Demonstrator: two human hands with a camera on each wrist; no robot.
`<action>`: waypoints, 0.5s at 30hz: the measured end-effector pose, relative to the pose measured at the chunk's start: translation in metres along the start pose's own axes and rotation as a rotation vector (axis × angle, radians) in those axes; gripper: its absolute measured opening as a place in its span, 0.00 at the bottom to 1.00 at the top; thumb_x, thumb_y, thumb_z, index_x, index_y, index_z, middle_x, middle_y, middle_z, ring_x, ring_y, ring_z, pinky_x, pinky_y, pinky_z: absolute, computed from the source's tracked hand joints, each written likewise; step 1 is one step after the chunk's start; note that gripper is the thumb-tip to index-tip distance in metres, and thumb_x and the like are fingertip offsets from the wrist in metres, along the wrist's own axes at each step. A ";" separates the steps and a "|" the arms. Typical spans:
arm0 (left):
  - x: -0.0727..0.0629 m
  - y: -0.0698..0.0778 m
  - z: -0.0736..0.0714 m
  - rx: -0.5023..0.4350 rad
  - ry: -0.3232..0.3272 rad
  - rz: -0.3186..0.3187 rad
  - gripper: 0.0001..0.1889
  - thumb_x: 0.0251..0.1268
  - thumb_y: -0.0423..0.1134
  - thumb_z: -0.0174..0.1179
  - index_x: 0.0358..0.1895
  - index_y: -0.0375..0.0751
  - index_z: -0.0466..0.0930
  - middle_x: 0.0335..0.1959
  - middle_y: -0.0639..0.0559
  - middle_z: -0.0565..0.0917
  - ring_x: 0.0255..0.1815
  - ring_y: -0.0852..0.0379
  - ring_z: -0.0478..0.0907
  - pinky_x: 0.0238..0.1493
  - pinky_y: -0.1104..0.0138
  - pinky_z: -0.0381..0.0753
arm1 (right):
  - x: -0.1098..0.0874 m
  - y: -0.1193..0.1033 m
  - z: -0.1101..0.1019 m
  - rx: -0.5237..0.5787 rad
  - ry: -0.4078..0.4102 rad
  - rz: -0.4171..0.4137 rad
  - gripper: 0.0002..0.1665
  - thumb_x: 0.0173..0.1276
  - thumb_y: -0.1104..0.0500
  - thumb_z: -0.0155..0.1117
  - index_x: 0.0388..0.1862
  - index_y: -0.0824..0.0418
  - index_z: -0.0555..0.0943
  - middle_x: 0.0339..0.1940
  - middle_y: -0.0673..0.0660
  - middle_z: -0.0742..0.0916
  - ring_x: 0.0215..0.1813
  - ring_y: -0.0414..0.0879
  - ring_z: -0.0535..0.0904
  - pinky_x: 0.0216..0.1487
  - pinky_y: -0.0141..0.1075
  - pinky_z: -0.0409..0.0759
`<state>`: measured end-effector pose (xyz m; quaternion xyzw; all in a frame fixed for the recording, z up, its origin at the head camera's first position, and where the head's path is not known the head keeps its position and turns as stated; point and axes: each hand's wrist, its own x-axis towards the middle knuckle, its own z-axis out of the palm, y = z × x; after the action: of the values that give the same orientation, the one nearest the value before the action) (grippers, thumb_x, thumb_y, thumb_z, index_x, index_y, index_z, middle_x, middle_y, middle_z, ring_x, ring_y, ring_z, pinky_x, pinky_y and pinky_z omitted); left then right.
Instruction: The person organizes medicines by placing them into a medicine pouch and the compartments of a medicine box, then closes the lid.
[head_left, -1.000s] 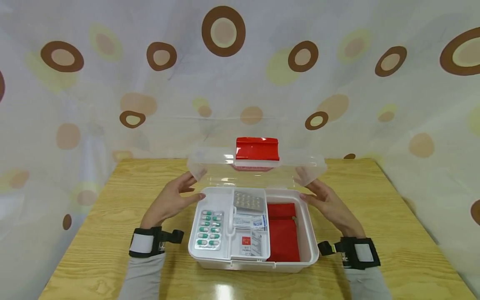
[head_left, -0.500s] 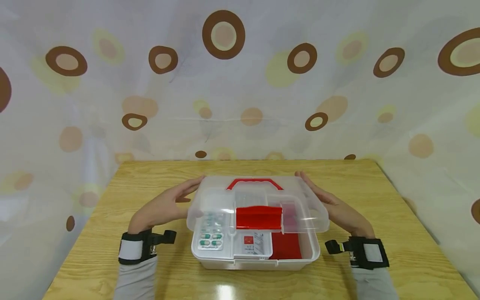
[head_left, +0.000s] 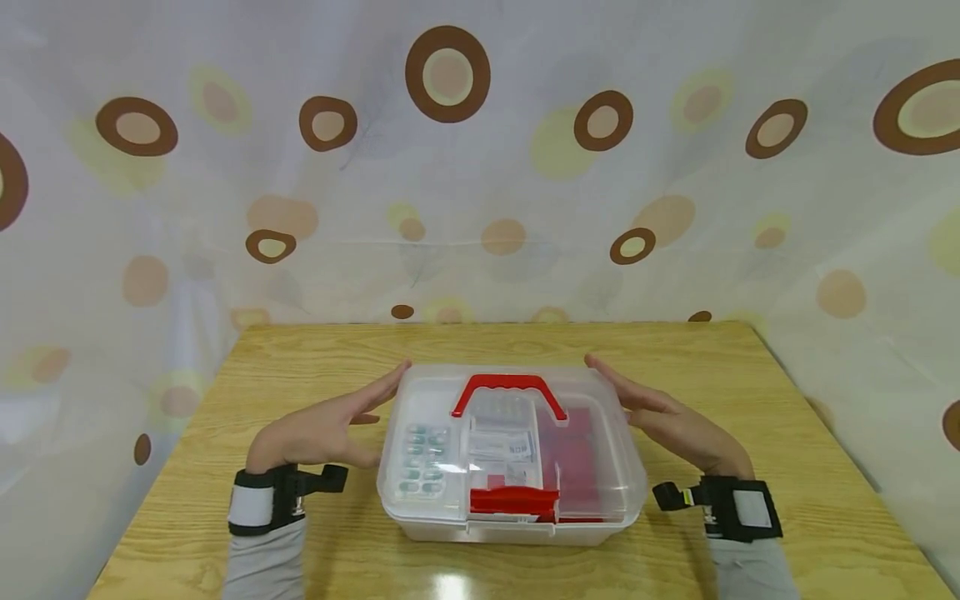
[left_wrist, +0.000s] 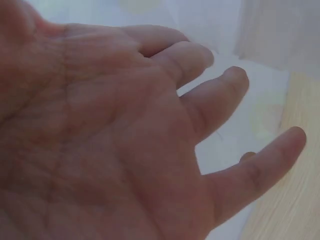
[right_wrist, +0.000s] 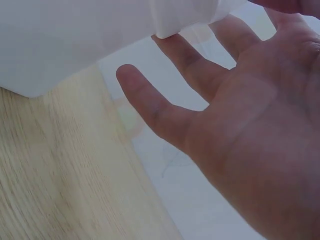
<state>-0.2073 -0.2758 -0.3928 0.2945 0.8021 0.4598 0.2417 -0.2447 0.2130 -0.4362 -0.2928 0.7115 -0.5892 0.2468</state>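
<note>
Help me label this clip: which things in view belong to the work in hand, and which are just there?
In hand:
- medicine box, clear lid down, red latch at the front
- left hand and right hand, open at the lid's sides
- blister packs and red pouch inside

Just there:
- wooden table
- spotted curtain

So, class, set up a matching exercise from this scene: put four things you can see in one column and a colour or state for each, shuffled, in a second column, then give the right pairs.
Column one:
1. carry handle
2. lid
3. left hand
4. table

Column two:
A. light wood grain
B. clear, down over the box
C. red
D. fingers straight, beside the box

Pairs: 1-C, 2-B, 3-D, 4-A
</note>
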 end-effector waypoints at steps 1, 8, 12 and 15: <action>-0.001 0.000 0.000 0.007 -0.004 0.002 0.57 0.63 0.36 0.67 0.84 0.56 0.32 0.85 0.51 0.38 0.84 0.43 0.41 0.75 0.36 0.54 | 0.000 -0.001 0.000 0.010 0.000 0.002 0.39 0.82 0.62 0.46 0.85 0.45 0.48 0.86 0.52 0.49 0.82 0.30 0.47 0.74 0.67 0.49; -0.002 0.006 0.002 0.022 0.029 -0.054 0.46 0.75 0.44 0.59 0.84 0.47 0.37 0.85 0.47 0.42 0.84 0.42 0.44 0.75 0.39 0.57 | 0.000 -0.009 0.004 -0.072 0.045 0.019 0.33 0.84 0.59 0.44 0.84 0.45 0.54 0.85 0.51 0.57 0.81 0.42 0.56 0.71 0.72 0.54; 0.000 0.018 0.007 0.083 0.086 -0.159 0.50 0.69 0.55 0.64 0.84 0.48 0.40 0.85 0.47 0.45 0.80 0.34 0.53 0.74 0.41 0.60 | 0.001 -0.016 0.008 -0.141 0.052 0.044 0.36 0.82 0.59 0.49 0.83 0.43 0.55 0.81 0.54 0.63 0.77 0.57 0.64 0.65 0.63 0.72; 0.001 0.028 0.012 0.140 0.112 -0.226 0.58 0.61 0.61 0.69 0.84 0.47 0.38 0.84 0.47 0.45 0.79 0.32 0.56 0.74 0.42 0.61 | 0.002 -0.022 0.012 -0.121 0.044 0.081 0.38 0.80 0.59 0.53 0.83 0.41 0.54 0.79 0.57 0.64 0.75 0.64 0.64 0.63 0.57 0.77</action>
<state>-0.1934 -0.2563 -0.3736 0.1922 0.8726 0.3882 0.2256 -0.2354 0.2000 -0.4169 -0.2653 0.7623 -0.5410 0.2365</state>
